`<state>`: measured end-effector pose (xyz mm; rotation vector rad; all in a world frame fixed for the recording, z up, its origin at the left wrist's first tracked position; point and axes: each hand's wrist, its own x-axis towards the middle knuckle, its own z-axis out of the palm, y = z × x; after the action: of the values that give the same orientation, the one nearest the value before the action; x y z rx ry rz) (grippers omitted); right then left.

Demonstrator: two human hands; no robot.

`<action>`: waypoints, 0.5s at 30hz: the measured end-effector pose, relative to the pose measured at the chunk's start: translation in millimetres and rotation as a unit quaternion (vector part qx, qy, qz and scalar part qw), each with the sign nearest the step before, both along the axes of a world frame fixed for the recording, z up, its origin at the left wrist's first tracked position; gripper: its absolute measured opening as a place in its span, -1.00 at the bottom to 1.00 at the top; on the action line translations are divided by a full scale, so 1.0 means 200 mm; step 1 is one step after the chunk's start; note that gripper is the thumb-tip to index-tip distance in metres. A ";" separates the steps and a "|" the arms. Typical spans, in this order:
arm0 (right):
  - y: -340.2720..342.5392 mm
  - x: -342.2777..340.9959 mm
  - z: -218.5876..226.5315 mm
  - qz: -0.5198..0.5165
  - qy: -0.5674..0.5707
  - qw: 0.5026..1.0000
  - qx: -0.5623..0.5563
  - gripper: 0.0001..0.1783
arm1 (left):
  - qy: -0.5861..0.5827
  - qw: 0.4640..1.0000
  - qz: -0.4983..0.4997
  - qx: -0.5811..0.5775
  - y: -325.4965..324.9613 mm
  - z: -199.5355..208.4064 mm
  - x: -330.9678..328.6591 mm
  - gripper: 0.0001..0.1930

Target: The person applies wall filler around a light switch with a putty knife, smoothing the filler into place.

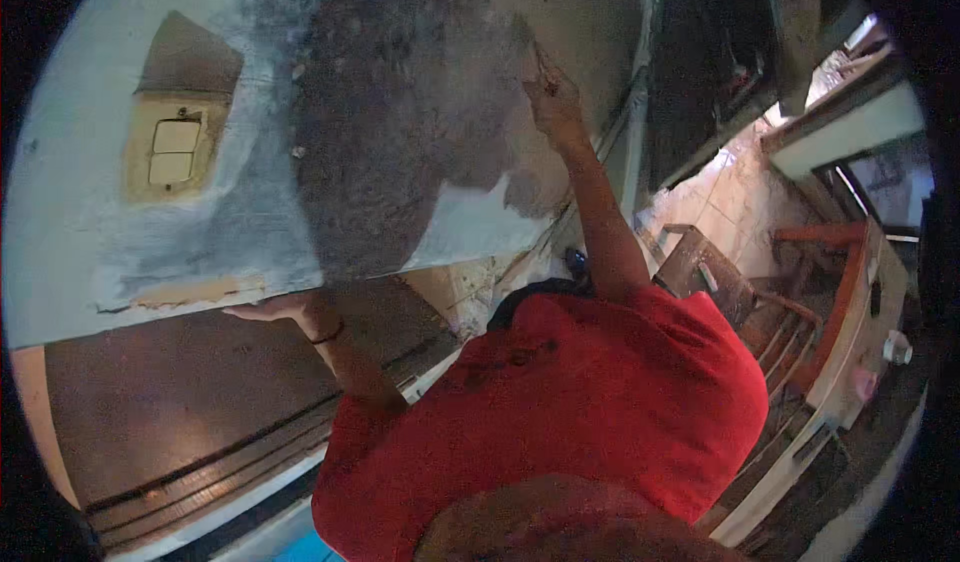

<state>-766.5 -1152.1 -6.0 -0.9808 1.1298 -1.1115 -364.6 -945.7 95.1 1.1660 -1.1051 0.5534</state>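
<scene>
A pale wall panel (480,222) with blue-grey smears and a large dark shadow fills the upper part of the view. My right hand (556,102) is raised to the panel's right side, its fingers closed round a thin, dark-tipped tool (524,34) that points up and left against the surface. Its exact kind is too blurred to tell. Lower and to the left, my left hand (285,308) is open at the panel's bottom edge, fingers stretched out flat to the left. Nothing shows in it, and a dark band circles its wrist.
A switch plate (175,150) sits on the panel's left side, on a yellowish patch. Below the edge is a brown surface (200,402) with a ridged border. On the right stand a wooden chair (785,337) and a cluttered wooden piece with a white cup (897,347).
</scene>
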 end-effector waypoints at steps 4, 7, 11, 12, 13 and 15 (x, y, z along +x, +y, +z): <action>0.07 0.04 -0.06 -0.027 -0.014 0.987 -0.159 -0.37 | 0.157 0.985 -0.027 0.064 0.03 0.18 -0.39 -0.18; 0.20 0.09 -0.22 -0.045 0.047 0.971 -0.230 -0.36 | 0.293 0.956 0.009 0.015 0.10 0.11 -0.39 -0.26; 0.46 0.17 -0.23 -0.075 -0.001 0.989 -0.127 -0.48 | 0.223 0.956 0.061 0.182 0.30 0.03 -0.33 -0.36; 0.48 0.18 -0.27 -0.046 -0.006 0.989 -0.138 -0.48 | 0.330 0.937 -0.054 0.096 0.31 0.06 -0.40 -0.41; 0.48 0.16 -0.31 -0.036 0.056 0.979 -0.191 -0.58 | 0.334 0.938 -0.036 0.080 0.30 0.08 -0.45 -0.41; 0.49 0.11 -0.38 0.011 0.103 0.959 -0.264 -0.68 | 0.250 0.944 0.051 0.209 0.37 0.11 -0.54 -0.48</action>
<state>-744.4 -1054.3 -82.9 -1.5505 0.9961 -1.3496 -472.9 -872.4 117.6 1.6308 -0.7362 0.0763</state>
